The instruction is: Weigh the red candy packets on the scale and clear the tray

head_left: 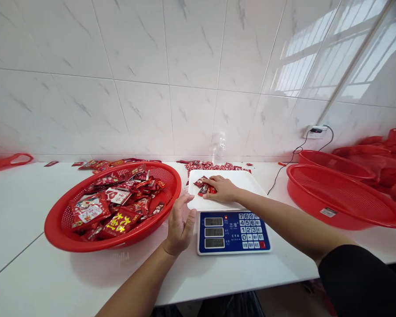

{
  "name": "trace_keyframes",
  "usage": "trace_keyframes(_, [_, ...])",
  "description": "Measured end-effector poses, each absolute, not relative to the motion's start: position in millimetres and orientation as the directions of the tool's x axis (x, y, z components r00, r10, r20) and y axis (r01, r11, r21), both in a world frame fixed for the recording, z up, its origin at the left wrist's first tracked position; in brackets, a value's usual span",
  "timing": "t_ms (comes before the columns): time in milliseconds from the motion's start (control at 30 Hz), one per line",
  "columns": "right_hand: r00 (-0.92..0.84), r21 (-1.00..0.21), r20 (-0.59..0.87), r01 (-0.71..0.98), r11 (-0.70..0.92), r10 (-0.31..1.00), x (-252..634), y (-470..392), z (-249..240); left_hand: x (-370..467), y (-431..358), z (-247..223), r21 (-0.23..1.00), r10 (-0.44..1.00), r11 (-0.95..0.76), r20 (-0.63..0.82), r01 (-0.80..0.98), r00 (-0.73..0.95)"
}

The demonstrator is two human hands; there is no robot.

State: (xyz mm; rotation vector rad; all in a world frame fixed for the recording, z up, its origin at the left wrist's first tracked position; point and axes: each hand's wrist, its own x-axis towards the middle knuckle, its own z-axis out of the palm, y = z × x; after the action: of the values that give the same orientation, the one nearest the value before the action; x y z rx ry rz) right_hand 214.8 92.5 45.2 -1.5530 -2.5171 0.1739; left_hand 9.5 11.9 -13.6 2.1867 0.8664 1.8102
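Observation:
My right hand [223, 189] is on the white pan [251, 185] of a digital scale, its fingers curled over a few small red snack packets [203, 189]. Part of that pile is hidden beneath the fingers. Just left of the scale, my left hand [181, 224] hovers with thumb and fingers apart, holding nothing. The scale's blue panel [234, 232] has three displays and a keypad. Close by on the left stands a red perforated basket [57, 235] partly filled with red packets of several sizes, among them a large packet [120, 221] with yellow lettering.
More red packets [100, 165] lie along the tiled wall behind the basket and scale. A clear plastic bottle [219, 149] stands there too. On the right are red basins [320, 215], red bags [376, 154], and a cable [284, 169] from a wall socket [315, 131].

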Motion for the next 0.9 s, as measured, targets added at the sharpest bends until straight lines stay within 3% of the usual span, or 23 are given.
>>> trace_keyframes(333, [-0.369,-0.183,0.404,0.864,0.469,0.837,218.5,92.9,40.7,11.2,11.9,-13.0,0.492,0.548,-0.809,0.829,0.321,0.111])
trace_keyframes(533, [-0.167,-0.276,0.532,0.893,0.356,0.830,245.8,106.2,56.9,10.8,13.4,-11.2,0.550,0.596,-0.780,0.798,0.299,0.088])
trace_keyframes(767, [0.141,-0.368,0.627,0.921,0.131,0.766,359.2,97.0,77.3,11.6,11.8,-8.9,0.585,0.621,-0.766,0.780,0.265,0.072])
trace_keyframes(900, [0.378,-0.343,0.619,0.919,-0.196,0.689,444.9,77.5,76.2,11.7,12.1,-10.1,0.606,0.640,-0.754,0.765,0.253,0.077])
